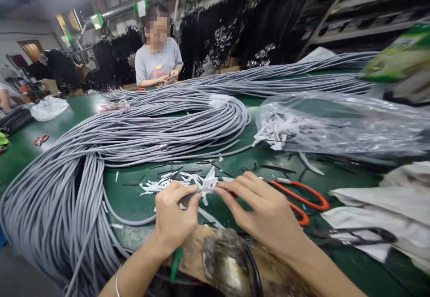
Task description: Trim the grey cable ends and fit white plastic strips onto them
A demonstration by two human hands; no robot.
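Observation:
My left hand [176, 214] is closed around a grey cable [188, 195], its thumb and forefinger gripping close to the end. White strips [208, 181] splay out from that end, between my two hands. Thumb and fingers of my right hand [260, 203] pinch the cable's end just right of the strips; the exact piece between the fingertips is hidden. More white scraps [161, 184] and thin black pieces lie on the table behind my hands. Orange-handled scissors [304, 194] rest to the right of my right hand, partly covered by it.
A large bundle of grey cables [161, 131] curves across the green table [134, 180] and hangs over its left front edge. A clear plastic bag [319, 122] holds white scraps at right. Nearby lie black-handled pliers [363, 234] and white cloth [376, 207]. A co-worker [159, 59] sits opposite.

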